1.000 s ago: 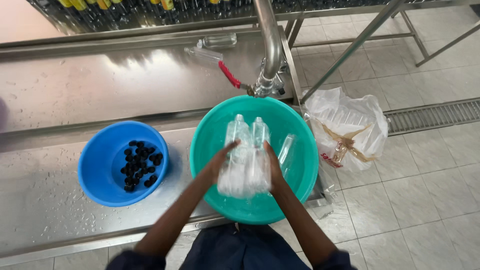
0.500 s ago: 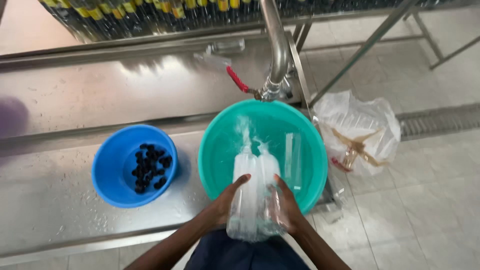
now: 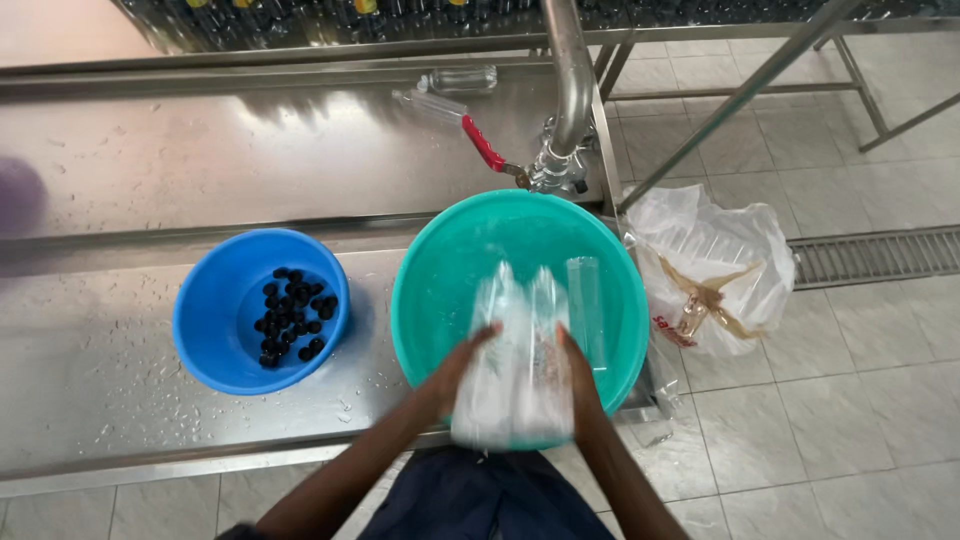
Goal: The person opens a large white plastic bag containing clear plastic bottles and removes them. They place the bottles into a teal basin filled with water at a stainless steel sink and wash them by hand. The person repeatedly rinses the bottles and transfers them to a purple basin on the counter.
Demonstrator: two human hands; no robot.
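Fingers of both hands press inward on a cluster of clear plastic bottles (image 3: pixel 515 365), held between the palms over the near rim of the teal basin (image 3: pixel 430 290). Left hand (image 3: pixel 455 375) clamps the left flank of the cluster, right hand (image 3: pixel 578 375) the right flank; both are closed on the load, though motion blur hides individual fingertips. Bottle count appears to be 2 or 3; blur prevents a firm figure. Long axis of the bottles runs near to far, necks pointing away from the person, bases toward the body. Both hands sit equally close to the cluster, 1 on each side.

1 further clear bottle (image 3: pixel 585 300) lies inside the basin, just right of the held cluster, on the same axis. Blue bowl (image 3: pixel 215 340) stands to the left on the wet steel table (image 3: pixel 120 180) and contains dark caps (image 3: pixel 290 315). Tap pipe with red lever (image 3: pixel 482 145) stands at the far side. Clear plastic bag (image 3: pixel 715 265) rests on the tiled floor, right of the basin.
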